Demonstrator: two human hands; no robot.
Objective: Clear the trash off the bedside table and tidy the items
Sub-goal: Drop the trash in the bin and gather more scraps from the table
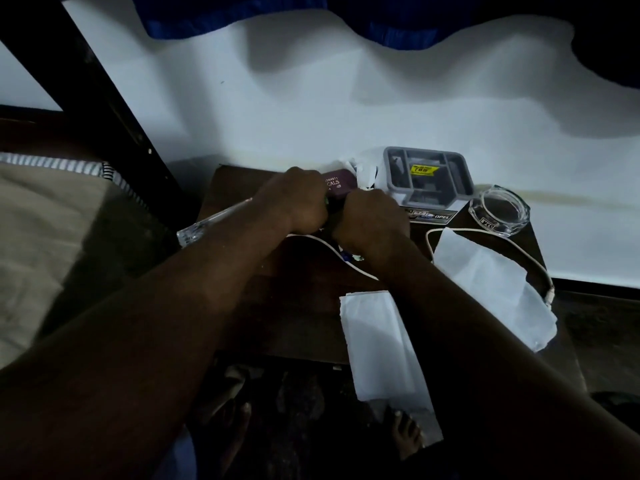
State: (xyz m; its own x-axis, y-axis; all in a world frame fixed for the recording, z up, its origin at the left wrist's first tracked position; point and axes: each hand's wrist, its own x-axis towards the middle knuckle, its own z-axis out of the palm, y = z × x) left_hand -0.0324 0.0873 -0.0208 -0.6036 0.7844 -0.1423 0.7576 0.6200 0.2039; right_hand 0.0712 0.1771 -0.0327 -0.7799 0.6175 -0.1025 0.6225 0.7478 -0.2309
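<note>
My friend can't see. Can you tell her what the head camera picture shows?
Two hands, left hand and right hand, are bunched together over a dark bedside table, gripping something hidden. Nearby sit a glass ashtray, a grey tray and white paper.

Two hands, left hand (298,199) and right hand (369,220), together over one dark wooden table (298,306). Two flat white paper sheets (377,344) (491,282). One clear glass ashtray (498,211). One grey compartment tray (427,174) with one yellow sticker (423,169). One maroon packet (339,183). One white cable (535,263). One clear plastic bottle (211,221). One crumpled white paper (363,168).
</note>
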